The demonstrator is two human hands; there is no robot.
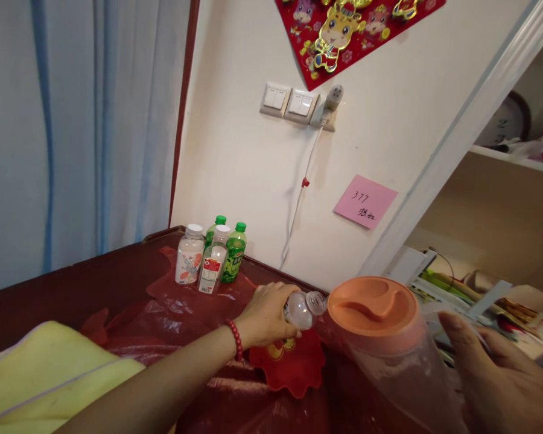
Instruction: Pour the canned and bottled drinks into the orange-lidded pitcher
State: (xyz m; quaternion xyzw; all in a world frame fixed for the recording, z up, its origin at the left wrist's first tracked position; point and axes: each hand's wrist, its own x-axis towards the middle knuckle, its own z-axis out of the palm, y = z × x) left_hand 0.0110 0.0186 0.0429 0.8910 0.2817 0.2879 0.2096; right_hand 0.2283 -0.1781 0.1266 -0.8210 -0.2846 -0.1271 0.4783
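Note:
My left hand (265, 313), with a red bead bracelet at the wrist, is closed around a small clear bottle (301, 310). The bottle is tilted, its uncapped mouth pointing right, close to the rim of a pitcher (400, 377). This pitcher is see-through with an orange lid (373, 304) and leans to the left. At the right edge, my right hand (502, 374) is closed at the pitcher's handle side; the handle is mostly hidden. Below the bottle lies a red scalloped mat (296, 371). I cannot tell whether liquid is flowing.
Two white-capped bottles (190, 256) and two green-capped bottles (234, 256) stand at the back of the dark red table (131, 259). Yellow cloth (49, 374) lies front left. A white cord (294, 211) hangs from a wall socket. Shelves (516, 160) with assorted items are on the right.

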